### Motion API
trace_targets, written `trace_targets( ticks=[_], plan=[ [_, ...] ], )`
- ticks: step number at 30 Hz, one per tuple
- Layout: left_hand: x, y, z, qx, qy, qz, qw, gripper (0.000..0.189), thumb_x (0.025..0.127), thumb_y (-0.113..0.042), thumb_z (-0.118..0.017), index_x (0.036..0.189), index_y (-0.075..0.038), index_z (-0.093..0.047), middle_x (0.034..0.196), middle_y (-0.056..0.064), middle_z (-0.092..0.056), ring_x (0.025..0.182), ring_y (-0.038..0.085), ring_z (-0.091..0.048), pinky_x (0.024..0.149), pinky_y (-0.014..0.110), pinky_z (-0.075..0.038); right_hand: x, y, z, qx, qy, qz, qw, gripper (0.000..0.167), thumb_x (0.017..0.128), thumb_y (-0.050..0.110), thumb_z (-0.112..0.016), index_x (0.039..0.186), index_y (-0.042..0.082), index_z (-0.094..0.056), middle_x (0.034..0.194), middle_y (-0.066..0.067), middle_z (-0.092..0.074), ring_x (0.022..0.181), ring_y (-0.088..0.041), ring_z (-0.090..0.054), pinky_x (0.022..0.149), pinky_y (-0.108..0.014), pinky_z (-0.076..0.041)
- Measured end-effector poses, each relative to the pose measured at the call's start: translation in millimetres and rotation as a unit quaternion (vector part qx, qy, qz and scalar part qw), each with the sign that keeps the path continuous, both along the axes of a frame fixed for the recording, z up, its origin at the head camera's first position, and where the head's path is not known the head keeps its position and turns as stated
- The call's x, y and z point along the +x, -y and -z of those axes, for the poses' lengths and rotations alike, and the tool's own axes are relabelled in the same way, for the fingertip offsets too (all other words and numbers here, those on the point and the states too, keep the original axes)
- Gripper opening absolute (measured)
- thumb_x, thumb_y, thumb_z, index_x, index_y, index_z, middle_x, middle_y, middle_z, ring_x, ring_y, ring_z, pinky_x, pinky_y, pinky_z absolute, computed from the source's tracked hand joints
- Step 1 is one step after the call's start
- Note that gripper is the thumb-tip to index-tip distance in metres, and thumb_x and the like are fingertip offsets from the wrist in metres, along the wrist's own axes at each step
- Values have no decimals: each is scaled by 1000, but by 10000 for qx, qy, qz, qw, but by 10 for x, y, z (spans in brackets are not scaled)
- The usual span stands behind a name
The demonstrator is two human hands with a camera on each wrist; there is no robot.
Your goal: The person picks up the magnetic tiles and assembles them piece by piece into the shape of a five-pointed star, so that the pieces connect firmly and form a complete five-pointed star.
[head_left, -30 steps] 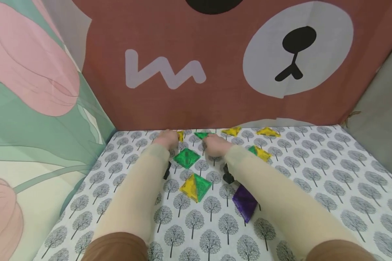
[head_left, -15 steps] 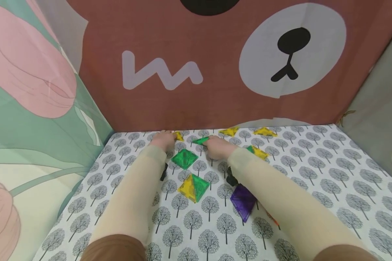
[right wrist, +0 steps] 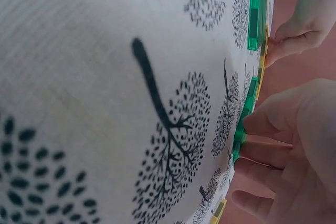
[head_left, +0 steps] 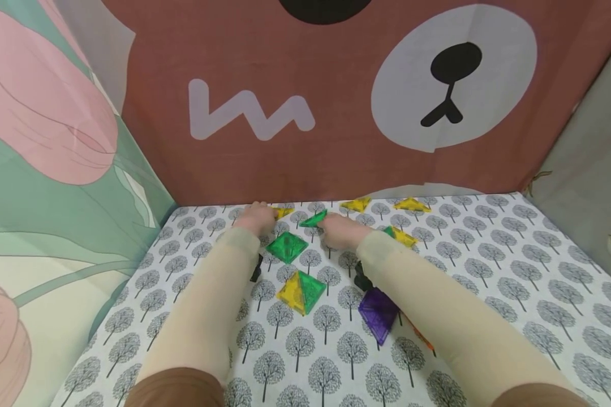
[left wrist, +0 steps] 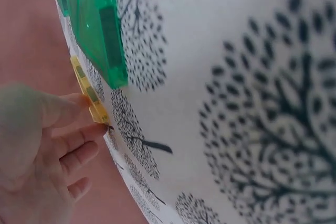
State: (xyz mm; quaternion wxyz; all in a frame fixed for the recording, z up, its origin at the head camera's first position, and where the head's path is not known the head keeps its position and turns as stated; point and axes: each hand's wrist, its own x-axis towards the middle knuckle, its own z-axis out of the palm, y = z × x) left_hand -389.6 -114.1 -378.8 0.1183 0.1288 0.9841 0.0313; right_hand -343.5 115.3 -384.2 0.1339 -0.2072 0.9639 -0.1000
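Observation:
At the back of the surface, my left hand [head_left: 256, 218] pinches the corner of a translucent yellow triangular magnetic tile [head_left: 284, 212] between thumb and index finger. My right hand [head_left: 342, 232] grips a green triangular magnetic tile [head_left: 313, 219] by its right end, thumb on one side and fingers on the other. In the right wrist view this green tile [right wrist: 247, 109] stands close to the yellow tile [right wrist: 262, 69]. Just in front of both hands lies a green diamond [head_left: 287, 247] of tiles. Nearer to me is a half yellow, half green diamond [head_left: 301, 292].
A purple diamond [head_left: 378, 315] and an orange edge [head_left: 421, 337] show beside my right forearm. Behind my right hand lie two yellow tiles, one on the left [head_left: 356, 204], one on the right [head_left: 412, 204]. A green and yellow piece [head_left: 401, 236] sits right. A brown bear-print cloth [head_left: 234, 164] rises behind.
The yellow tile in my left hand has turned so its point faces right. The green tile has come slightly nearer, its right end now angled upward. The head view has shifted a little.

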Motion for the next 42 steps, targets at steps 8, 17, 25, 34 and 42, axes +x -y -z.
trace_targets(
  ticks=[8, 17, 25, 34, 42],
  plan=[
    [48, -137, -49, 737, 165, -37, 9971, 27, 103, -11, -35, 102, -6, -61, 147, 19, -40, 137, 34, -31, 107, 41, -31, -20, -6, 35, 74, -53, -126, 9999, 47, 102, 12, -47, 147, 1, -44, 148, -17, -44, 138, -33, -37, 115, -44, -30],
    [59, -285, 41, 2508, 959, -1078, 9572, 23, 105, -18, -41, 121, -5, -51, 123, 15, -42, 96, 32, -44, 73, 41, -40, -26, 2, 12, 14, 107, -210, 9997, 48, 101, 9, -47, 149, 1, -41, 150, -16, -41, 140, -32, -35, 116, -43, -28],
    [88, -300, -6, 1881, 659, -517, 9786, 54, 107, -24, -38, 154, -1, -27, 160, 13, -20, 145, 31, -18, 114, 44, -25, -45, -10, 6, -6, 131, -124, 9998, 52, 100, 5, -46, 151, 2, -36, 156, -16, -33, 144, -32, -26, 118, -41, -20],
    [67, -323, -23, 1231, 537, -307, 9905, 43, 106, -29, -38, 144, -13, -50, 159, 6, -29, 122, 30, -40, 93, 45, -39, -63, 11, 41, 423, -268, -112, 9987, 51, 103, 14, -45, 153, 7, -35, 155, -14, -32, 142, -31, -26, 117, -46, -24],
    [81, -306, -5, 1076, 681, -195, 9917, 45, 107, -29, -38, 151, -19, -43, 157, 6, -33, 136, 29, -36, 99, 44, -38, -89, 45, 78, 487, -75, 23, 9988, 55, 104, 11, -38, 156, 8, -25, 160, -13, -23, 146, -30, -20, 119, -45, -19]
  ],
)
